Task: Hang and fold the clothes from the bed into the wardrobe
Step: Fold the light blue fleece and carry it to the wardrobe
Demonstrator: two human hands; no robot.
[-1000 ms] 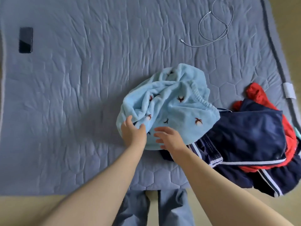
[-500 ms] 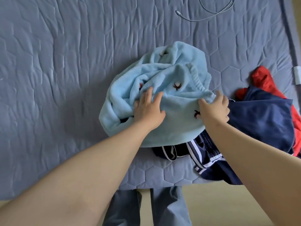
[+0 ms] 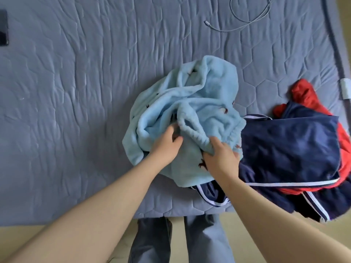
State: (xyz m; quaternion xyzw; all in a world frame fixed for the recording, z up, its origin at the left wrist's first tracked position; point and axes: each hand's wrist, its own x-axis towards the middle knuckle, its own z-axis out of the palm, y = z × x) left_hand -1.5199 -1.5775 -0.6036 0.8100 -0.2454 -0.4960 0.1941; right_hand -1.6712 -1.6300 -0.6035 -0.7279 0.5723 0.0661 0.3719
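Head view: the light blue fleece garment (image 3: pixel 191 111) is crumpled on the bed (image 3: pixel 76 111), mid-frame, close to the near edge. It has small dark red motifs and a gathered elastic band.

Right hand (image 3: pixel 222 158) has its fingers curled round the elastic band and grips the fleece.

Left hand (image 3: pixel 167 143) lies on the fleece just left of it. Its fingertips are buried in a fold and the thumb is on top; cannot tell if it pinches the fabric.

The navy garment (image 3: pixel 290 145) with white stripes touches the fleece's right side and partly lies under it. The red garment (image 3: pixel 307 95) sticks out from under the navy.

A white cable (image 3: pixel 247 21) lies at the far side of the bed and a dark phone (image 3: pixel 3 27) at the left frame edge. Grey-blue trousers (image 3: pixel 152 240) show at the bottom, over beige floor (image 3: pixel 284 224).
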